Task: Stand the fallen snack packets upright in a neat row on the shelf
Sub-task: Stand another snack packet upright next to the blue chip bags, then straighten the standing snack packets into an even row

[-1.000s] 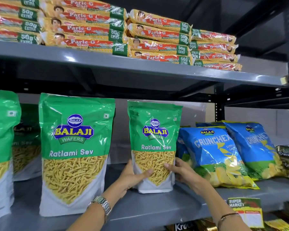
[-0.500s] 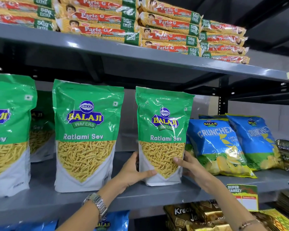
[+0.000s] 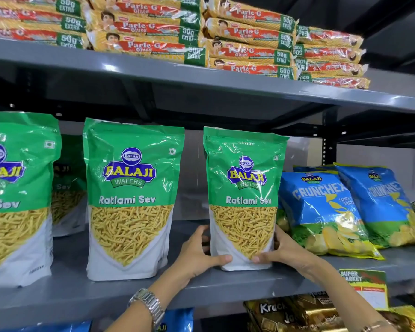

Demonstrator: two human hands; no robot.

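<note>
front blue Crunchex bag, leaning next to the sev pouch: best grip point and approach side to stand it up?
Judgement: take the front Crunchex bag by its two side edges near the top, coming from the front. It leans back with the crimped top free, while its lower left sits close behind the right hand and the Ratlami Sev pouch, so low-left access looks tight.

Right hand [image 3: 288,250] slid from the Ratlami Sev pouch [image 3: 243,200]'s 3 o'clock side down to its 5 o'clock corner, thumb now on the front, left hand [image 3: 199,255] thumb lower, pouch squarer.

One head-worn camera faces the grey shelf [image 3: 225,281] close up, angled slightly upward.
</note>
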